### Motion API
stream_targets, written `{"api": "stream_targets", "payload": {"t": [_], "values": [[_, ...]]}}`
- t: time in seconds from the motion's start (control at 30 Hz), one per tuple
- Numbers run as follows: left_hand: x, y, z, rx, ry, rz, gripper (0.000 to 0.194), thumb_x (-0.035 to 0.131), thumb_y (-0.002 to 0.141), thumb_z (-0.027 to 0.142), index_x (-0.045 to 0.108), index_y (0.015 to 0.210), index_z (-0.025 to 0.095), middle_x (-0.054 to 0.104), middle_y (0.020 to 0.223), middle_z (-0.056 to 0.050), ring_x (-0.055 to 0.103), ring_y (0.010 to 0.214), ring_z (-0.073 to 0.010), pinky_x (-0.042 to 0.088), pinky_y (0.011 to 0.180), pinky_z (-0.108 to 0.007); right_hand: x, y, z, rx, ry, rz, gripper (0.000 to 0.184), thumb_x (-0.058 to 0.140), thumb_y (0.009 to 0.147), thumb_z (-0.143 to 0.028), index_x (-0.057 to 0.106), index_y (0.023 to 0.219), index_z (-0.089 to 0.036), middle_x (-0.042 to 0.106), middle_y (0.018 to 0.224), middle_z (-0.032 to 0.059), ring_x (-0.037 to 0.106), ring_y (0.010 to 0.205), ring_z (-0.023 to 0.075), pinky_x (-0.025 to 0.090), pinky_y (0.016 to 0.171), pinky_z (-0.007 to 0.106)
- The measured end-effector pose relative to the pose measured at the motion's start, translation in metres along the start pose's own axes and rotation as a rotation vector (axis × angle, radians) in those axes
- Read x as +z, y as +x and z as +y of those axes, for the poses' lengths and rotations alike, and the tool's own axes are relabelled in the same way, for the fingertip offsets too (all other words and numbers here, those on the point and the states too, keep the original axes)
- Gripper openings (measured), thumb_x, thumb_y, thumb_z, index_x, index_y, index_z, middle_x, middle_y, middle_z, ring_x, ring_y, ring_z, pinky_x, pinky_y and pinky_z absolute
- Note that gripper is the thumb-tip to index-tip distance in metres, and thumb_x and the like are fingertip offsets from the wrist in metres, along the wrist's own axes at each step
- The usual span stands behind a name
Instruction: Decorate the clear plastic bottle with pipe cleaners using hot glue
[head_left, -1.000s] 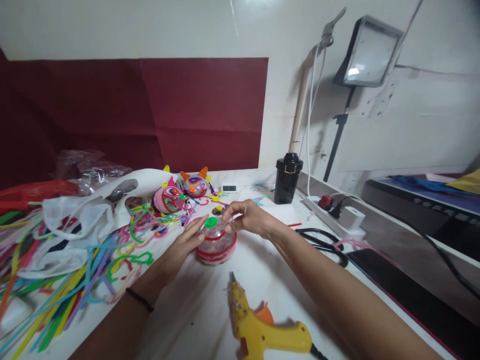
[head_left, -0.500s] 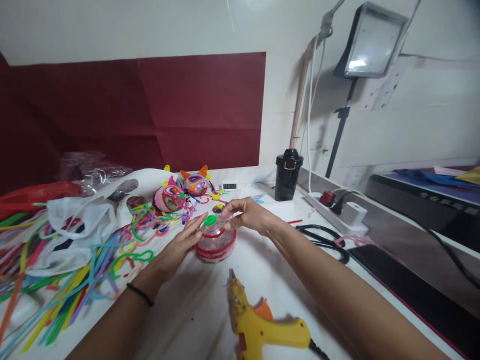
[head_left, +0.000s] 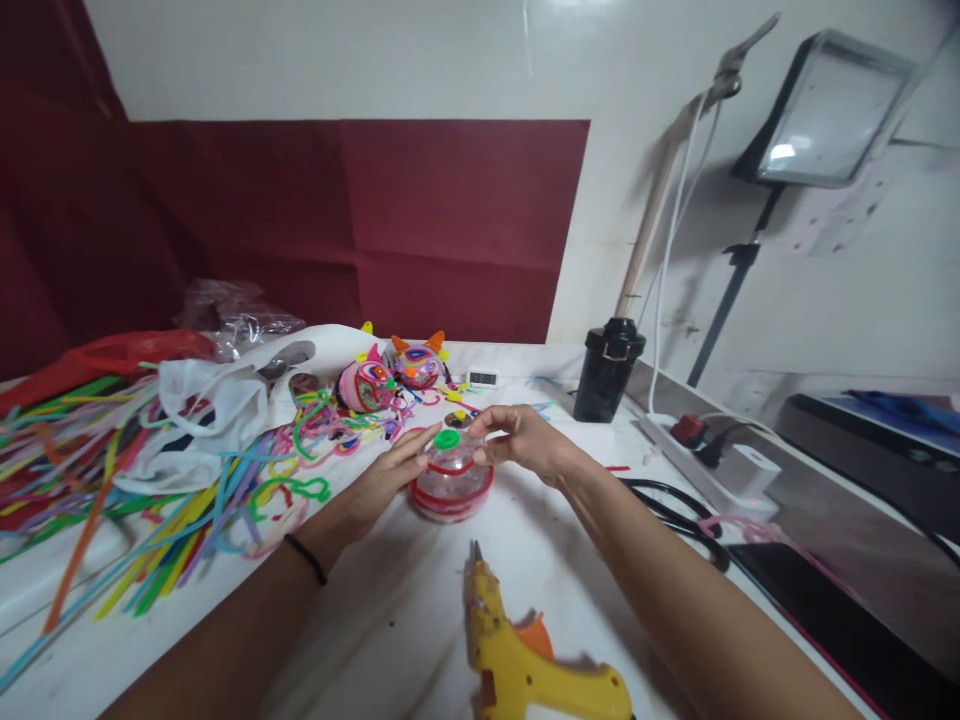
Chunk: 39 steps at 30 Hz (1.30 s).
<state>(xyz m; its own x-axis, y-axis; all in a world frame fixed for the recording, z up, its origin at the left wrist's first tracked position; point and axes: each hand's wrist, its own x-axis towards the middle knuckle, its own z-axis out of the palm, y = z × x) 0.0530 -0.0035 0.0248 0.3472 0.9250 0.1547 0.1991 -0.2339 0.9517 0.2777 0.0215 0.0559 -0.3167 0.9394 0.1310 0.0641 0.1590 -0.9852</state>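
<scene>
A clear plastic bottle craft (head_left: 452, 488) with a green cap and red bands stands upright on the white table. My left hand (head_left: 390, 475) lies along its left side, fingertips and thumb at the clear dome by the cap. From the right, my right hand (head_left: 517, 440) has curled fingers and thumb on the dome and its red upper ring. Between them the hands hold the craft. A yellow glue gun (head_left: 525, 655) with an orange trigger lies in front of it, nozzle pointing toward the craft.
Colourful pipe cleaners (head_left: 172, 540) and a white bag (head_left: 195, 430) are heaped at left. Two decorated animal crafts (head_left: 367, 385) and a small digital clock (head_left: 481, 378) sit behind. On the right are a black canister (head_left: 609, 370), a power strip (head_left: 694, 465), cables and a phone (head_left: 825, 610).
The view has swung left, so everything appears farther right. Both hands stay on the bottle craft with nearly the same hold. The glue gun still lies on the table.
</scene>
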Motion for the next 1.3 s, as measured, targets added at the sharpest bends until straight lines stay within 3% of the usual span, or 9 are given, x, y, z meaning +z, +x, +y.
{"api": "stream_targets", "payload": {"t": [0.17,0.47,0.7,0.93,1.1,1.3], "values": [[0.001,-0.001,0.001,0.067,0.100,0.011,0.058,0.055,0.088,0.041,0.050,0.143,0.023,0.040,0.156,-0.003,0.023,0.148,-0.0298,0.019,0.121,-0.044,-0.001,-0.003,-0.003,0.022,-0.004,-0.019,0.032,0.085,0.042,-0.018,0.067,0.069,-0.017,0.062,0.072,-0.0020,0.053,0.063,0.0112,0.043,0.059,0.025],[-0.001,0.001,-0.011,0.096,0.008,0.001,0.056,0.057,0.089,0.043,0.051,0.142,0.026,0.041,0.155,-0.001,0.025,0.148,-0.0286,0.016,0.122,-0.042,-0.001,-0.003,-0.001,0.029,0.010,-0.006,0.037,0.089,0.040,-0.019,0.068,0.070,-0.017,0.064,0.078,-0.0004,0.054,0.063,0.0117,0.043,0.059,0.026],[-0.003,0.007,-0.022,0.100,-0.101,0.001,0.054,0.061,0.087,0.046,0.054,0.138,0.029,0.044,0.154,-0.001,0.028,0.146,-0.0318,0.020,0.120,-0.047,-0.004,-0.005,-0.004,0.020,0.018,-0.015,0.031,0.085,0.043,-0.016,0.069,0.069,-0.018,0.065,0.082,0.0007,0.057,0.069,0.0139,0.045,0.061,0.026],[-0.003,0.009,-0.034,0.072,-0.157,-0.017,0.054,0.053,0.092,0.049,0.050,0.142,0.030,0.044,0.154,-0.001,0.033,0.145,-0.0285,0.028,0.117,-0.043,-0.005,-0.004,-0.002,0.023,-0.001,-0.011,0.032,0.085,0.043,-0.015,0.070,0.072,-0.018,0.064,0.083,0.0008,0.057,0.070,0.0139,0.044,0.062,0.027],[0.004,0.004,-0.016,0.126,-0.029,0.055,0.060,0.056,0.089,0.053,0.052,0.141,0.024,0.046,0.153,-0.004,0.033,0.145,-0.0298,0.024,0.119,-0.042,-0.003,-0.004,-0.004,0.024,-0.012,-0.017,0.034,0.084,0.043,-0.015,0.070,0.074,-0.018,0.063,0.080,0.0002,0.058,0.070,0.0147,0.044,0.063,0.028],[0.011,0.006,-0.017,0.246,0.177,0.132,0.067,0.067,0.079,0.049,0.053,0.139,0.020,0.053,0.146,-0.010,0.045,0.136,-0.0328,0.035,0.114,-0.042,-0.001,-0.005,-0.004,0.015,-0.033,-0.009,0.032,0.082,0.045,-0.013,0.069,0.074,-0.017,0.063,0.083,-0.0002,0.056,0.067,0.0125,0.043,0.062,0.027]]}}
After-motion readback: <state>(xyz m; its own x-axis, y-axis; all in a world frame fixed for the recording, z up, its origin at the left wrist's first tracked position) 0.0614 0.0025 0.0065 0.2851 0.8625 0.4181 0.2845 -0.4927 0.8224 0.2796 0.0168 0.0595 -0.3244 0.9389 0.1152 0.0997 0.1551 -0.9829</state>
